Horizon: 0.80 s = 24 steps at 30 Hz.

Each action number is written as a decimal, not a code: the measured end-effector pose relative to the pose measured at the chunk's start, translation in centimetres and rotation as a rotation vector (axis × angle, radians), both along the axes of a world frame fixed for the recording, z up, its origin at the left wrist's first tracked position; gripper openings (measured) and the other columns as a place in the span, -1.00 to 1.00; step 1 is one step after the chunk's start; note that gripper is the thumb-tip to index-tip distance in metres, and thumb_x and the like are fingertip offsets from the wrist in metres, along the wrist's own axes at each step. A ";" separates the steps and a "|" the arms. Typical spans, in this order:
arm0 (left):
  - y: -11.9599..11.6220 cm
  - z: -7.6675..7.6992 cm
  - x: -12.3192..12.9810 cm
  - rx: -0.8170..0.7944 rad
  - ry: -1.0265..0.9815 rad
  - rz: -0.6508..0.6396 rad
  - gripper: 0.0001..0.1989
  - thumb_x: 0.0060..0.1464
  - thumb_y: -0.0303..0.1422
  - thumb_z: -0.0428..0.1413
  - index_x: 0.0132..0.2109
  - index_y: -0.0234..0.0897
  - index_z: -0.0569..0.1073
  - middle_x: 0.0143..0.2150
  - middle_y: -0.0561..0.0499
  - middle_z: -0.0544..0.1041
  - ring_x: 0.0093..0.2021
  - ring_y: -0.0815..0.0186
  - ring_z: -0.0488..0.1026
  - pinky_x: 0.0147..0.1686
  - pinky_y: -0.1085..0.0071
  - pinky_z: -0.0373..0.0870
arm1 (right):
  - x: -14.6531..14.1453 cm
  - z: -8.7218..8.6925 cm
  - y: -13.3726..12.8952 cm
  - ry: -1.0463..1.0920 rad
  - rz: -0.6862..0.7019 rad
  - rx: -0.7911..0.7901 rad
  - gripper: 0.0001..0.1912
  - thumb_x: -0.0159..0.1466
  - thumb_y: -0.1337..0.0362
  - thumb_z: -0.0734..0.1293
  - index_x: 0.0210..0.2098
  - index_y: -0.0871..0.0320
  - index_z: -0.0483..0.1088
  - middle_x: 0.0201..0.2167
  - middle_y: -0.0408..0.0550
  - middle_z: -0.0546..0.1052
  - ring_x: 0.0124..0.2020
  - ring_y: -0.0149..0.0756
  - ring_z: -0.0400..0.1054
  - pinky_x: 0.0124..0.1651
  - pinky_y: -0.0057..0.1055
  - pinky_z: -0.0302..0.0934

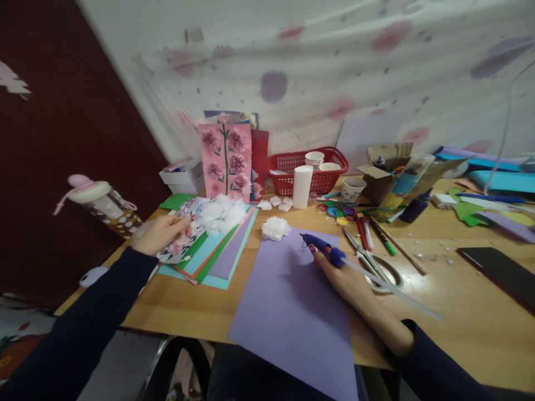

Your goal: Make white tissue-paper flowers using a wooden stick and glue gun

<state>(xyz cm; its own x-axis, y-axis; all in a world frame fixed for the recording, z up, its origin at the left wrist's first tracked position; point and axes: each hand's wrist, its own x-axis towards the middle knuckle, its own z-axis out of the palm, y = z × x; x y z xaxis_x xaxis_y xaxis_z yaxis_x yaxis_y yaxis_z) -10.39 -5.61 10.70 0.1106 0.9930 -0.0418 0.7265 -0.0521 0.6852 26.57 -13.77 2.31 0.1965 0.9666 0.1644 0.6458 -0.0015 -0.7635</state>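
My right hand point(330, 267) is wrapped round a blue glue gun point(321, 245), with a long clear glue stick point(393, 289) trailing from its back. The gun is over the upper part of a purple sheet point(292, 312) that overhangs the table's front edge. A white ruffled paper flower point(275, 228) sits at the sheet's top left corner. At the left, my left hand point(167, 233) has its fingers drawn together at a flower-patterned piece point(184, 245), beside a fluffy white pile point(221, 214) on stacked coloured papers point(234, 250). Whether it grips anything is too small to tell.
Scissors point(371, 262), pens and a black phone point(499, 273) lie to the right. Behind stand a red basket point(288, 181), a white roll point(302, 187), a paper cup point(353, 188) and a pink flower card point(225, 159). A bottle point(102, 203) is at the far left.
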 end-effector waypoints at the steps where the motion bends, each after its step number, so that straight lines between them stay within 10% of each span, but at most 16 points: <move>1: -0.1 -0.1 0.2 0.010 0.009 -0.002 -0.77 -0.05 -0.19 0.09 -0.45 -0.28 0.39 -0.56 0.15 0.41 -0.65 0.53 0.02 -0.63 0.57 -0.04 | 0.0 0.0 0.0 -0.001 -0.003 0.005 -0.60 0.20 -0.05 0.22 -0.52 0.11 0.43 -0.66 -0.12 0.45 -0.58 -0.23 0.35 -0.51 -0.36 0.20; 4: -0.1 -0.5 0.8 0.035 0.058 -0.107 -0.69 -0.33 -0.25 0.23 -0.33 -0.26 0.54 -0.34 0.05 0.57 -0.63 0.51 0.09 -0.63 0.54 0.06 | 0.0 0.0 0.0 0.005 -0.009 0.025 -0.59 0.20 -0.06 0.22 -0.56 0.10 0.40 -0.69 -0.13 0.42 -0.62 -0.25 0.31 -0.55 -0.37 0.15; 8: -0.4 -0.6 1.2 0.050 0.104 -0.175 -0.78 -0.23 -0.18 0.19 -0.53 -0.26 0.53 -0.38 -0.01 0.57 -0.58 0.44 0.24 -0.58 0.53 0.14 | 0.1 0.0 0.0 -0.010 0.012 0.007 -0.56 0.20 -0.09 0.21 -0.59 0.10 0.38 -0.69 -0.13 0.41 -0.61 -0.26 0.31 -0.54 -0.37 0.14; 13: -1.1 -0.3 1.3 0.183 0.100 -0.094 -0.63 -0.25 -0.25 0.22 -0.19 -0.24 0.54 -0.53 0.11 0.46 -0.67 0.49 0.06 -0.66 0.54 0.02 | 0.1 0.0 0.1 -0.024 0.001 -0.013 -0.54 0.19 -0.11 0.20 -0.60 0.10 0.35 -0.68 -0.12 0.40 -0.58 -0.25 0.31 -0.51 -0.37 0.15; 19: -0.3 -1.0 2.8 0.326 0.009 -0.012 -0.68 -0.07 -0.17 0.10 -0.61 -0.28 0.31 -0.51 0.02 0.49 -0.55 0.41 0.26 -0.54 0.51 0.17 | 0.0 0.1 0.1 -0.037 0.005 0.005 -0.60 0.19 -0.06 0.22 -0.56 0.10 0.38 -0.69 -0.14 0.40 -0.63 -0.28 0.29 -0.57 -0.38 0.10; 24: 0.9 -2.3 6.3 0.230 0.028 -0.208 -0.61 -0.10 -0.29 0.15 -0.06 -0.26 0.48 -0.13 -0.04 0.58 -0.66 0.53 -0.02 -0.63 0.51 0.03 | -0.1 0.1 0.0 -0.040 -0.008 0.004 -0.60 0.20 -0.05 0.22 -0.59 0.08 0.32 -0.69 -0.15 0.39 -0.63 -0.27 0.28 -0.57 -0.38 0.10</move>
<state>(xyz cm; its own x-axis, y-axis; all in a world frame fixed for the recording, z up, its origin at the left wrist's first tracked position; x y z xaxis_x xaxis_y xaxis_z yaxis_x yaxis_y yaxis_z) -4.14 -4.73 8.44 0.3148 0.9328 0.1755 0.7025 -0.3533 0.6178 26.49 -13.77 2.45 0.1977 0.9643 0.1761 0.6758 -0.0039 -0.7370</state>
